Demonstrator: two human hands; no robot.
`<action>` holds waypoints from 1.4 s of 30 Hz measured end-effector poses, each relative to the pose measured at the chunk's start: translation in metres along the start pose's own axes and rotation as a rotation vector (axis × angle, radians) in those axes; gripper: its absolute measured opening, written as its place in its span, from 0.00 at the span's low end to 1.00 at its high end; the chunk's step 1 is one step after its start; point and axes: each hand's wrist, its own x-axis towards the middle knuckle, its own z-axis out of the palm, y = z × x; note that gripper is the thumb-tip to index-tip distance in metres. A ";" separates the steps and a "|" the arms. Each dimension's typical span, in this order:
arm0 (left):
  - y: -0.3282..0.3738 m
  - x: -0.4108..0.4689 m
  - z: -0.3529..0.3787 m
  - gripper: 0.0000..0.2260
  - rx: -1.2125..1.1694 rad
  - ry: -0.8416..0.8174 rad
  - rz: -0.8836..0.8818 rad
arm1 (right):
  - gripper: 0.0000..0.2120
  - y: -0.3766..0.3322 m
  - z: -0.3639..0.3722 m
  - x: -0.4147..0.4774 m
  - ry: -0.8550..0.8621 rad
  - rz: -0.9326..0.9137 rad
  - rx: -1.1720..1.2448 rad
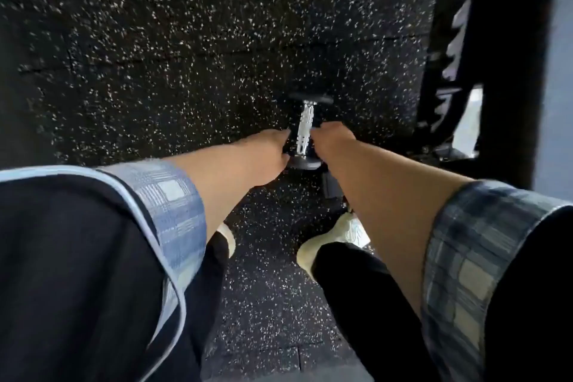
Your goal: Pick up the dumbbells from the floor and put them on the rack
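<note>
A dumbbell with a chrome knurled handle and black heads lies on the speckled rubber floor, its handle pointing away from me. My left hand is against the left side of the handle near the closer head. My right hand is against the right side. The fingers of both hands curl down out of sight, so the grip is hidden. The handle's top stays bare between the hands. The dark rack stands at the right, close to the dumbbell.
A second dark block, possibly another dumbbell head, sits under my right forearm. My two pale shoes stand just behind the dumbbell. A black post rises at the far right. Open speckled floor spreads left and ahead.
</note>
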 end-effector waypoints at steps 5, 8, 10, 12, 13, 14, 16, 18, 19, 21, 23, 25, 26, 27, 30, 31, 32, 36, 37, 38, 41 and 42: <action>-0.026 0.034 0.026 0.28 -0.093 -0.099 0.018 | 0.24 -0.001 0.040 0.065 0.015 0.173 0.341; -0.035 0.041 0.034 0.27 -0.116 -0.098 0.049 | 0.29 -0.011 0.054 0.075 -0.007 0.195 0.299; -0.036 0.041 0.036 0.26 -0.140 -0.099 0.049 | 0.31 -0.006 0.061 0.088 -0.007 0.205 0.226; -0.036 0.039 0.034 0.27 -0.123 -0.104 0.047 | 0.30 -0.008 0.067 0.095 0.027 0.216 0.337; -0.035 0.038 0.032 0.27 -0.119 -0.109 0.046 | 0.29 -0.006 0.067 0.102 0.071 0.246 0.438; -0.034 0.037 0.031 0.27 -0.123 -0.116 0.041 | 0.27 -0.001 0.071 0.106 0.054 0.224 0.347; -0.030 0.034 0.027 0.27 -0.119 -0.115 0.019 | 0.23 -0.001 0.074 0.107 0.027 0.048 -0.070; -0.026 0.036 0.025 0.28 -0.104 -0.090 0.008 | 0.23 -0.006 0.075 0.107 0.012 0.002 -0.197; -0.023 0.037 0.024 0.28 -0.099 -0.082 0.004 | 0.24 -0.003 0.077 0.110 0.018 -0.052 -0.235; -0.020 0.040 0.023 0.28 -0.072 -0.083 0.001 | 0.27 -0.003 0.086 0.108 0.013 -0.147 -0.300; -0.021 0.041 0.023 0.27 -0.044 -0.088 -0.004 | 0.25 0.003 0.095 0.101 0.005 -0.187 -0.092; -0.023 0.044 0.022 0.27 -0.037 -0.087 -0.043 | 0.19 -0.003 0.089 0.092 -0.037 0.078 0.557; -0.023 0.042 0.022 0.28 -0.044 -0.088 -0.088 | 0.18 0.000 0.087 0.085 -0.038 0.043 0.554; -0.022 0.038 0.022 0.29 -0.051 -0.086 -0.139 | 0.17 0.000 0.084 0.075 -0.066 0.012 0.534; -0.009 0.015 0.015 0.29 -0.082 -0.063 -0.228 | 0.12 0.000 0.069 0.019 -0.148 0.030 0.697; -0.003 0.002 0.008 0.27 -0.128 -0.044 -0.210 | 0.10 -0.004 0.061 -0.007 -0.184 0.044 0.794; 0.003 -0.013 -0.004 0.23 -0.184 -0.024 -0.171 | 0.10 -0.007 0.051 -0.030 -0.196 0.041 0.861; 0.028 -0.088 -0.072 0.05 -0.275 -0.036 -0.004 | 0.11 -0.031 -0.004 -0.128 -0.200 -0.001 0.980; 0.035 -0.108 -0.090 0.02 -0.343 -0.053 0.012 | 0.09 -0.041 -0.020 -0.155 -0.197 -0.034 0.989; 0.043 -0.129 -0.109 0.01 -0.436 -0.075 0.022 | 0.08 -0.051 -0.035 -0.181 -0.199 -0.073 1.001; 0.064 -0.197 -0.174 0.09 -0.643 -0.093 0.037 | 0.11 -0.092 -0.085 -0.260 -0.211 -0.159 1.047; 0.070 -0.224 -0.199 0.12 -0.716 -0.111 0.044 | 0.12 -0.108 -0.104 -0.289 -0.218 -0.186 1.053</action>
